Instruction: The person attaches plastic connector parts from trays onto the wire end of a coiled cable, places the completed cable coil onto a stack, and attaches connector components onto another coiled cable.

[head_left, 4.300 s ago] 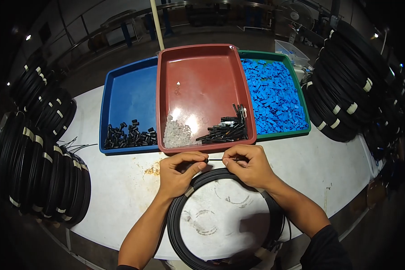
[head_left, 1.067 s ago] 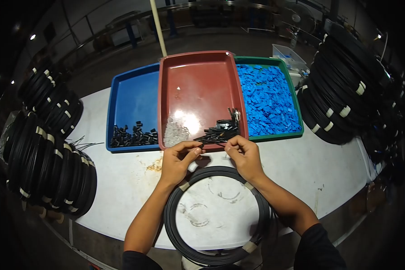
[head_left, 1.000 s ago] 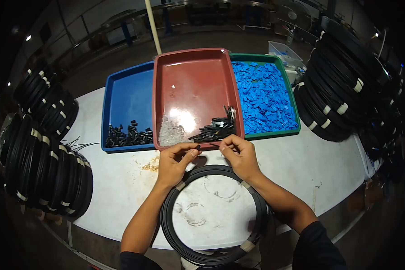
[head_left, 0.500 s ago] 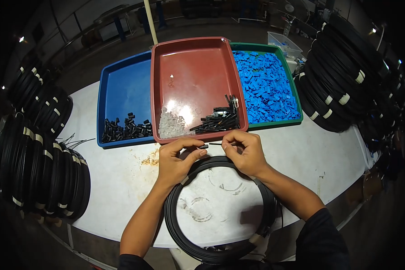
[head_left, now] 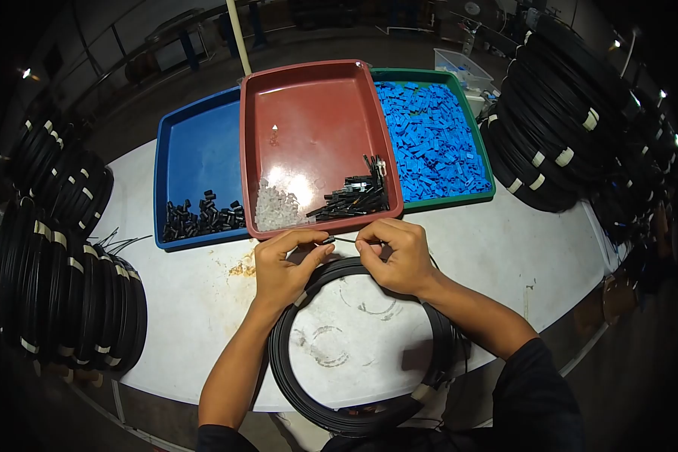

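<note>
My left hand (head_left: pixel 281 270) pinches a small black cylindrical piece (head_left: pixel 328 240) between thumb and forefinger, just in front of the red tray. My right hand (head_left: pixel 396 258) has its fingertips closed on a thin black cable (head_left: pixel 345 240). The cable's end meets the cylindrical piece; whether it is inside cannot be made out. Below both hands lies a coil of black cable (head_left: pixel 280 360), bound with pale tape and reaching over the table's near edge.
A red tray (head_left: pixel 320 128) holds clear pieces (head_left: pixel 277 208) and black sticks (head_left: pixel 354 197). Beside it are a blue tray (head_left: pixel 203 154) with black cylinders (head_left: pixel 203 218) and a green tray (head_left: pixel 481 147) full of blue pieces (head_left: pixel 433 143). Cable coils (head_left: pixel 75 286) stack left, more coils (head_left: pixel 557 128) right.
The cable end in my right hand has come leftward to the black cylindrical piece, closing the gap. My hands are closer together. The whole view has shifted slightly.
</note>
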Demonstrator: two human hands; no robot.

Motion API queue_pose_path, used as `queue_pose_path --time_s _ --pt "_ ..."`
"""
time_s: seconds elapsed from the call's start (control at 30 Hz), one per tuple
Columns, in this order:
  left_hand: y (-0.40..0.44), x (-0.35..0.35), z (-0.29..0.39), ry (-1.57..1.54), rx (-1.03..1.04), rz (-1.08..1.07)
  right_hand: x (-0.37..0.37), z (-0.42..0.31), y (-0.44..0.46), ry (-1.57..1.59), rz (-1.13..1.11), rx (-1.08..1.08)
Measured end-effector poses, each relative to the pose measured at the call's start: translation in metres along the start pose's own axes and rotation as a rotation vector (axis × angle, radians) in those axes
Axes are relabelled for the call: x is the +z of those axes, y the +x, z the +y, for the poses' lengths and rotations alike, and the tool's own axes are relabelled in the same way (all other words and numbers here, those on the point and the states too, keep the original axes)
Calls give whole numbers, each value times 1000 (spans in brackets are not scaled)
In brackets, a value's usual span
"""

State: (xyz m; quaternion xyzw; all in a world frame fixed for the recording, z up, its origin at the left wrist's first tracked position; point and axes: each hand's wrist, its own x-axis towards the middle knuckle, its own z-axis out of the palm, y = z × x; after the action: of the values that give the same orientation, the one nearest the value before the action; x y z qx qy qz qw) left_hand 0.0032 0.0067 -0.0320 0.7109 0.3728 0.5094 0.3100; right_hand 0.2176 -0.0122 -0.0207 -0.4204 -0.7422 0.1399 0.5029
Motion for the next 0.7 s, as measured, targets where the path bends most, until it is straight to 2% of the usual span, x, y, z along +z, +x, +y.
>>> queue_pose_path --time_s 0.1,0.37,0.47,0.53,0.6,0.7 --pt "0 0 -1 -1 -26 -3 0 -1 -1 -37 -7 -27" --pt "-2 -2 1 -70 -57 -56 -2 2 1 119 -74 95" --pt "-1 -2 -1 -103 -96 -74 -2 6 0 107 -97 63" --pt "0 -2 -1 -67 1 -117 -2 6 0 85 -111 31" --pt "0 -2 2 -56 3 -140 0 6 -1 46 -117 -36" --pt "1 -2 3 -37 28 -181 1 4 -1 64 -134 -19"
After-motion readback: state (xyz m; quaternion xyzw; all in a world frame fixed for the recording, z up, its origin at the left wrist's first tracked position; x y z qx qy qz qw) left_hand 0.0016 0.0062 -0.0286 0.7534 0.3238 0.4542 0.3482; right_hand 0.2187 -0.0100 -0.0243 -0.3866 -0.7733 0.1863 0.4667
